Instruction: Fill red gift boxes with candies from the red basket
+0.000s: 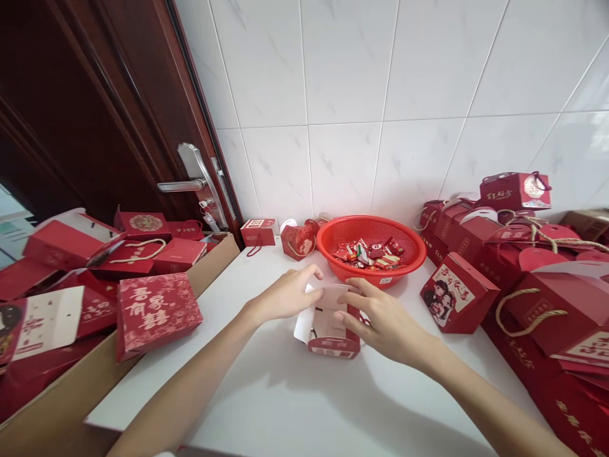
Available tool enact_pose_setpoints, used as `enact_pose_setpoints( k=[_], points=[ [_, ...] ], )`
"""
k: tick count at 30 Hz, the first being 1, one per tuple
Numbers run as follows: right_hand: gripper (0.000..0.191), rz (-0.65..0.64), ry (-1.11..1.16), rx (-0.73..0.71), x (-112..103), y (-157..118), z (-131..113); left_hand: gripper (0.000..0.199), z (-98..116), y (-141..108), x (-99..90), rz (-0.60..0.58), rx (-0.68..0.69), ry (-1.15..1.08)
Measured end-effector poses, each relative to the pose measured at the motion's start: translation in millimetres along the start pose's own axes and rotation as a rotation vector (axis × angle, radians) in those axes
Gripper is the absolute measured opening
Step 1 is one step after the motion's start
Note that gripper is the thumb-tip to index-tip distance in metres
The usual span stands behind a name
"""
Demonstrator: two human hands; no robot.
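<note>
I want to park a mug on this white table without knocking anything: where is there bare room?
The widest bare patch of the table lies at the near side, between the forearms, below the open box. A smaller one borders the red basket and the left hand. The right side, stacked with boxes, is crowded.

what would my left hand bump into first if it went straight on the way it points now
Your left hand would probably meet the open box first, at the raised white flaps by its fingertips, with your right hand just beyond. Depth there is hard to judge.
</note>
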State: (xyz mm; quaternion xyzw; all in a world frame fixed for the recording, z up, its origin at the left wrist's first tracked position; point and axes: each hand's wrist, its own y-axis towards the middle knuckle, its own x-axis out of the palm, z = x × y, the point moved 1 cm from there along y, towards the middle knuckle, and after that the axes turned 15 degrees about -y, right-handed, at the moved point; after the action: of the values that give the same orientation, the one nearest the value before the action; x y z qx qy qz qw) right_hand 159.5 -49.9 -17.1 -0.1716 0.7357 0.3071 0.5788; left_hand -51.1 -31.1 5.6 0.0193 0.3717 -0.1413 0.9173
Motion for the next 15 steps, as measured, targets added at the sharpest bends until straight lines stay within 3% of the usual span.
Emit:
enact_pose_setpoints(
  k=[5, 9, 15],
  points=[
    [0.020, 0.018, 0.282, 0.094, 4, -10, 27, 0.037, -12, 1, 10.1, -0.064, 0.107, -0.196],
    [0.041, -0.035, 0.533, 0.149, 8, -23, 48, 0.034, -23, -2, 15.8, -0.071, 0.143, -0.244],
    [0.049, -0.095, 0.800, 0.178, 27, -45, 61, 0.038, -31, -10, 20.7, -0.023, 0.129, -0.299]
  ],
)
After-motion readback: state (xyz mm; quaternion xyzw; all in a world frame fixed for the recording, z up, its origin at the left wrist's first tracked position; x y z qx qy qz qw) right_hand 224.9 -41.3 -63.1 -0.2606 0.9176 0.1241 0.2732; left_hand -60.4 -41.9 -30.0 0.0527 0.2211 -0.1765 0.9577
